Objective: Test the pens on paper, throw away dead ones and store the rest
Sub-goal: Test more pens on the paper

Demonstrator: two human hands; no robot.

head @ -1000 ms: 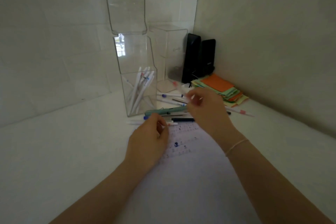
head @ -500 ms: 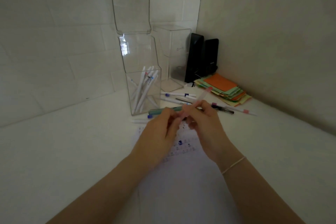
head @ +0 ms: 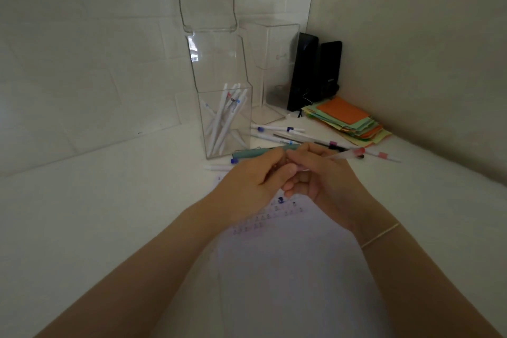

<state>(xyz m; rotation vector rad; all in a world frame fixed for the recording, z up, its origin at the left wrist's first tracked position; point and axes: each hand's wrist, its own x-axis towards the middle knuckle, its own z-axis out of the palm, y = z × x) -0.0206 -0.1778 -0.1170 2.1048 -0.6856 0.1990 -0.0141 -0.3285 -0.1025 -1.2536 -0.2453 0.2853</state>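
My right hand (head: 323,181) holds a white pen with a red end (head: 347,154), its rear pointing up and to the right. My left hand (head: 252,184) meets it at the pen's near end, fingertips pinched on the tip or cap there; that end is hidden by the fingers. Both hands hover over the white paper (head: 296,269), which carries several small ink marks (head: 279,200). A clear acrylic holder (head: 225,123) with several white pens stands behind. Several loose pens (head: 277,129) and a green one (head: 255,153) lie beyond the hands.
A second clear box (head: 270,71) stands behind the holder, with two black speakers (head: 315,71) in the corner. A stack of coloured paper notes (head: 348,121) lies at the right by the wall. The white desk (head: 96,214) meets walls at the back and right.
My right hand has brought the red-ended pen down and toward me. My left hand rose off the paper and closed on the pen's near end. The pen's rear has swung to the right.
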